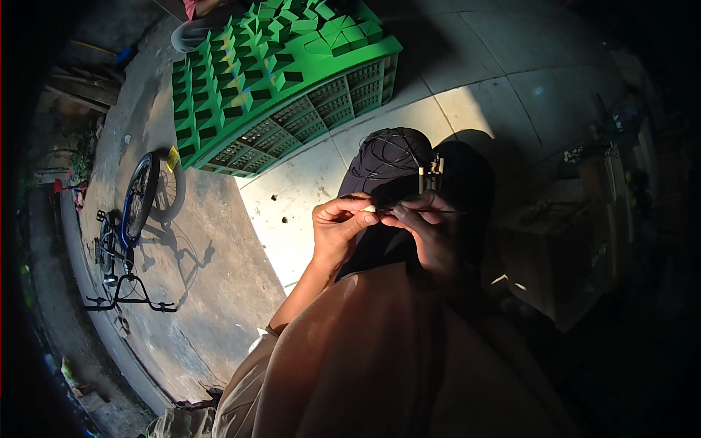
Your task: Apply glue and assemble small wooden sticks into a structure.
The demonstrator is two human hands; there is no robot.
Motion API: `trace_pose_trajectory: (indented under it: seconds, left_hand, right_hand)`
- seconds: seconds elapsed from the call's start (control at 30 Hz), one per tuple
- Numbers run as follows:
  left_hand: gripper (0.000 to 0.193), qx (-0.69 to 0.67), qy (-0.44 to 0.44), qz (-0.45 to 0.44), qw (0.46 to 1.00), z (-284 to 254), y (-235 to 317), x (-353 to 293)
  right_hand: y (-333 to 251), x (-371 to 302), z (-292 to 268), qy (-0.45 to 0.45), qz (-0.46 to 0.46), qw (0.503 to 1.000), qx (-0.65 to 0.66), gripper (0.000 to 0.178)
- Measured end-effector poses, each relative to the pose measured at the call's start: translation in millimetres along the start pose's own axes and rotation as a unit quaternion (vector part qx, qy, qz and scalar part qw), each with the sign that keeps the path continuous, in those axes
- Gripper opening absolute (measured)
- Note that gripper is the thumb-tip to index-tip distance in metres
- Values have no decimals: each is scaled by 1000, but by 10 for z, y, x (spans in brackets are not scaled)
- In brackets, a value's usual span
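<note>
My left hand (342, 223) pinches a small pale, stubby piece (369, 209) between thumb and fingertips. Close beside it on the right, my right hand (431, 230) is closed in a pinch on a thin dark strand, mostly hidden by the fingers and shadow. Both hands meet above my dark-clothed lap. Loose black strands (394, 150) lie in a tangle over the dark cloth of one knee. Several slim pale sticks (431, 175) stand up just beyond the right hand; what holds them is hidden.
Ahead stand green plastic crates (292, 124) topped with a green board (292, 66) bearing rows of small green boxes (255, 96). A bicycle (135, 212) lies on the left. Part of another person (196, 33) shows at the top. A box (544, 241) sits in shadow at right.
</note>
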State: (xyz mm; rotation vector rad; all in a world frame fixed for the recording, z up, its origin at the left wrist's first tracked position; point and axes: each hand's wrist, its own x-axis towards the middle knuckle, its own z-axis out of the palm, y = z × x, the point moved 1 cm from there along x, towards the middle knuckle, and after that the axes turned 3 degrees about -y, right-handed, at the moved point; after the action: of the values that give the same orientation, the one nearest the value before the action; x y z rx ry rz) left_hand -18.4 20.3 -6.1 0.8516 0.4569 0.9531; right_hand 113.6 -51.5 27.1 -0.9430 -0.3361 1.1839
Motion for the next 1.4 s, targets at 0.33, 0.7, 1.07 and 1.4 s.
trace_pose_trajectory:
  seconds: [0.33, 0.7, 1.07, 1.4]
  left_hand:
    - [17, 141, -49, 22, 989, 5, 109, 23]
    - [17, -34, 36, -65, 997, 53, -16, -50]
    - [18, -20, -9, -42, 999, 78, -58, -50]
    - [18, 9, -24, -42, 999, 66, -15, -45]
  right_hand:
    - [-222, 54, 47, -100, -81, 953, -273, 8]
    - [-576, 52, 75, -118, -110, 941, -296, 9]
    - [-94, 22, -119, -49, 50, 996, 46, 9]
    - [-94, 41, -138, -65, 73, 994, 54, 8]
